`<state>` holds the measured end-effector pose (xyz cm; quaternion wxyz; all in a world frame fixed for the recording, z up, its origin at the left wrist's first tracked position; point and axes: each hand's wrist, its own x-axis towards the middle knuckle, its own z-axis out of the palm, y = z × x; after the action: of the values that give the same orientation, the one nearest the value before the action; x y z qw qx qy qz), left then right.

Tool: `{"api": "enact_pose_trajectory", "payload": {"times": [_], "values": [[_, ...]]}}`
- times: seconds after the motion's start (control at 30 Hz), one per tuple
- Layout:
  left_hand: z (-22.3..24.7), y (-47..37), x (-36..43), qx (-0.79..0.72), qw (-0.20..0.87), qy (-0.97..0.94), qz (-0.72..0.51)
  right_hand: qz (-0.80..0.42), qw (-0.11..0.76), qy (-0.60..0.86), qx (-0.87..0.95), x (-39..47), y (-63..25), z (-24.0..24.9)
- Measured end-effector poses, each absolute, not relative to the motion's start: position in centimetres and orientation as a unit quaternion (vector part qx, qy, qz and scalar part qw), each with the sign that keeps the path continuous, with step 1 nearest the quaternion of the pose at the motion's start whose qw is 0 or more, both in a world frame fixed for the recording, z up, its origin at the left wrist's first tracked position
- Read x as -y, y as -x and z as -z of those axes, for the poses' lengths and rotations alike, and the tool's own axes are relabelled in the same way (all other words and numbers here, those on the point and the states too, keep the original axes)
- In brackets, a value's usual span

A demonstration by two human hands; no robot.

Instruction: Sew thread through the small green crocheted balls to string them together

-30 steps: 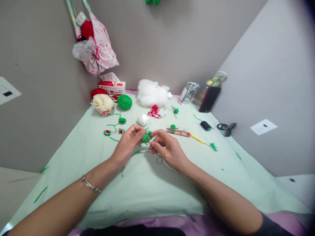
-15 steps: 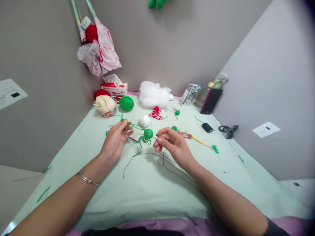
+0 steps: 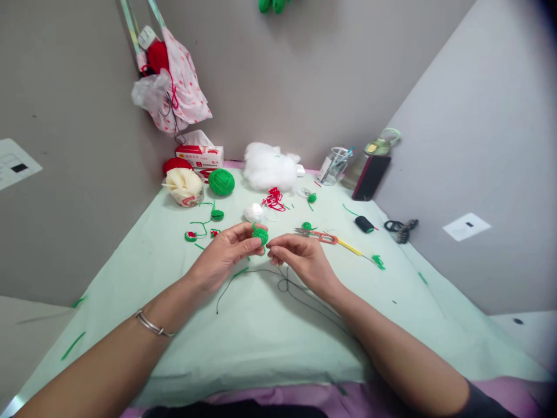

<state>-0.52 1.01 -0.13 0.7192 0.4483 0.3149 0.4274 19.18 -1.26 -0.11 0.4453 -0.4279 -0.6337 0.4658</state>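
Note:
My left hand [image 3: 228, 251] is closed round a small green crocheted ball [image 3: 260, 234], with thumb and fingers on its sides. Just to the right of the ball, my right hand [image 3: 300, 255] pinches a thin needle at the fingertips; most of it is hidden. From below my right hand a long dark thread [image 3: 284, 284] trails over the cloth in loose loops. A white ball of yarn [image 3: 253, 212] lies right behind the green ball. Orange-handled thread snips [image 3: 324, 237] and a yellow-handled crochet hook [image 3: 350, 248] lie beyond my right hand.
At the back left stand a green yarn ball [image 3: 221, 182], a cup with cream material [image 3: 185, 188] and a tissue box [image 3: 200, 157]. White stuffing [image 3: 272, 167] lies at the back. A glass jar [image 3: 335, 167], phone [image 3: 371, 179] and black thread spool [image 3: 364, 224] are at right.
My left hand has moved right and taken hold of the green ball, which hung free from its yarn. My right hand stays close beside it, still pinching.

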Motion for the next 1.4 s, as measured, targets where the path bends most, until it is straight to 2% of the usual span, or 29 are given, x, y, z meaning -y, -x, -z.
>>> {"api": "enact_pose_trajectory", "payload": {"times": [0.1, 0.17, 0.47, 0.7, 0.93, 1.4], "values": [[0.2, 0.5, -1.1, -0.321, 0.712, -0.452, -0.431, -0.354, 0.453, 0.432, 0.695, 1.2, -19.5, 0.0], [0.2, 0.5, -1.1, -0.322, 0.712, -0.451, -0.431, -0.343, 0.439, 0.426, 0.713, 1.2, -19.7, -0.3], [-0.3, 0.6, -1.1, -0.317, 0.716, -0.427, -0.452, -0.43, 0.418, 0.405, 0.69, 1.2, -19.9, -1.0], [-0.1, 0.2, -0.9, -0.313, 0.715, -0.413, -0.469, -0.585, 0.429, 0.396, 0.562, 1.1, -19.1, 0.1], [0.6, 0.0, -0.8, -0.328, 0.679, -0.482, -0.445, -0.573, 0.438, 0.415, 0.555, 1.3, -18.8, 0.0], [0.9, 0.0, -0.6, -0.331, 0.675, -0.482, -0.45, -0.639, 0.426, 0.4, 0.5, 0.2, -19.6, 0.8]]}}
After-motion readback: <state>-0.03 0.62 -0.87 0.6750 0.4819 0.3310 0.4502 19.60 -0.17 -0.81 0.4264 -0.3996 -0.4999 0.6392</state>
